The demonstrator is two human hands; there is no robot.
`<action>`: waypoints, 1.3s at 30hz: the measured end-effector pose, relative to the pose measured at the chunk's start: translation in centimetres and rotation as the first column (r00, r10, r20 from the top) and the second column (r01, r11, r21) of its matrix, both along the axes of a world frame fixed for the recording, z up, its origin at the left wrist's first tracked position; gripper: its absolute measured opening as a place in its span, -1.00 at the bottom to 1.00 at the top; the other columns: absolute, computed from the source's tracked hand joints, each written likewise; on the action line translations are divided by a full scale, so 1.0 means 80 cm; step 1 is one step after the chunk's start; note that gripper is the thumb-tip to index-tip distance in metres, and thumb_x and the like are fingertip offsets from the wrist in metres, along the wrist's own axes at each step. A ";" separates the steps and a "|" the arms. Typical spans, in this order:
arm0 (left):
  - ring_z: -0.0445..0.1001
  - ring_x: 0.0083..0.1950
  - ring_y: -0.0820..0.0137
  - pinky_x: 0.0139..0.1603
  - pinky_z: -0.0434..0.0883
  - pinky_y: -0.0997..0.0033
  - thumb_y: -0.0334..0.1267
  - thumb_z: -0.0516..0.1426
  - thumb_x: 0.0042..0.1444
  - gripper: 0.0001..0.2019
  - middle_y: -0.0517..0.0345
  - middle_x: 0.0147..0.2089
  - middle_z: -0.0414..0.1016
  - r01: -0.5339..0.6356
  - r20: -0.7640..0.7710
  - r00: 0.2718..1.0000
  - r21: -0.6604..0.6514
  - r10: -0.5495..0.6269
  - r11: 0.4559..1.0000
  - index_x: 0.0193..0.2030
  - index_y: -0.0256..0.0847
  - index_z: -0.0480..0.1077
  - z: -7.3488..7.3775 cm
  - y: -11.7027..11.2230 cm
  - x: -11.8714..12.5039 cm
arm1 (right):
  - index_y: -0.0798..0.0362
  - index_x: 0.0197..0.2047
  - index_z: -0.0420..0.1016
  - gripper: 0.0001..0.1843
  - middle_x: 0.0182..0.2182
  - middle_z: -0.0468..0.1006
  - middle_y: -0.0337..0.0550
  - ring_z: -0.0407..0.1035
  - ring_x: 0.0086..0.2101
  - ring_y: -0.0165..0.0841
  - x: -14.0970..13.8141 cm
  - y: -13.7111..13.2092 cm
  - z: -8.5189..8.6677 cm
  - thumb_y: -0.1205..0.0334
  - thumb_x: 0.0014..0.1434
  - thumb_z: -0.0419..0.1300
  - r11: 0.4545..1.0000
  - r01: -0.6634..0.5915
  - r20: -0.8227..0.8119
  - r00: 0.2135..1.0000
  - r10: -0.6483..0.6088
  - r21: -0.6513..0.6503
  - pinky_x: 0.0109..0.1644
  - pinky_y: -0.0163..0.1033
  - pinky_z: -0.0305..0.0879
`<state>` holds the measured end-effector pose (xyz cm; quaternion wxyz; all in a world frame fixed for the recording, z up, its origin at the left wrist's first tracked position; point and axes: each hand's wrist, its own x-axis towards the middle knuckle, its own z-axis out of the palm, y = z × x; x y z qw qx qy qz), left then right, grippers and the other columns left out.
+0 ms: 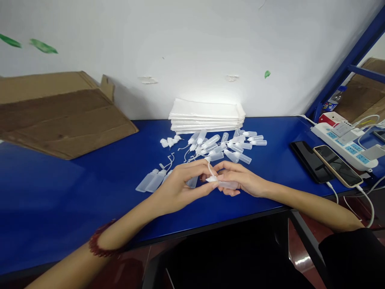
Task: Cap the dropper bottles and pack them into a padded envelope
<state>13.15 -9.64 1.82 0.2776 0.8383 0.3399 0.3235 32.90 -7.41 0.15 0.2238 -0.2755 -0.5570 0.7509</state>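
Near the front of the blue table, my right hand [240, 178] is closed around a small translucent squeeze bottle [229, 185], which lies on its side with the nozzle to the left. My left hand [186, 182] pinches the bottle's white nozzle cap [211, 179] between thumb and fingers. From the cap a thin white strap curves upward. Just beyond my hands lies a loose pile of similar small bottles [212, 141]. Several flat, wider bottles [155, 180] rest to the left, partly hidden by my left hand. A few white caps [170, 141] sit behind them.
A stack of white plastic bags [207, 114] lies against the wall. Brown cardboard [66, 120] leans at the left. Two phones [313, 162] [338, 165] with charging cables and a white power strip [344, 146] occupy the right side of the blue table [105, 192].
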 end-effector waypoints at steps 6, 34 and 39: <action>0.41 -0.40 0.48 -0.41 0.33 0.52 -0.20 0.14 0.20 -0.82 0.22 -0.39 0.50 -0.199 0.054 0.978 -0.082 0.203 0.977 -0.36 -0.20 0.49 0.001 0.006 -0.004 | 0.07 -0.13 0.31 -0.76 -0.34 0.42 -0.22 0.29 -0.44 -0.47 0.006 -0.002 0.001 0.09 0.23 0.14 0.771 0.166 0.049 0.968 -0.248 0.615 -0.41 -0.34 0.20; 0.60 -0.27 0.36 -0.21 0.51 0.47 -0.35 0.12 0.25 -0.89 0.08 -0.33 0.62 -0.102 -0.029 0.990 0.548 0.141 0.830 -0.24 -0.27 0.48 -0.022 0.002 0.004 | 0.02 -0.27 0.22 -0.80 -0.62 0.16 -0.45 0.07 -0.64 -0.52 0.003 0.002 0.000 0.07 0.30 0.02 0.892 0.193 0.099 0.962 -0.254 0.409 -0.57 -0.41 0.00; 0.51 -0.40 0.43 -0.33 0.45 0.49 -0.28 0.08 0.28 -0.84 0.13 -0.39 0.55 -0.093 -0.099 0.985 0.373 0.139 0.923 -0.28 -0.25 0.45 -0.014 -0.001 0.005 | -0.03 -0.29 0.11 -0.75 -0.65 0.09 -0.51 -0.01 -0.68 -0.53 0.003 0.003 0.003 0.00 0.31 0.00 0.944 0.165 0.113 0.972 -0.204 0.285 -0.61 -0.42 -0.07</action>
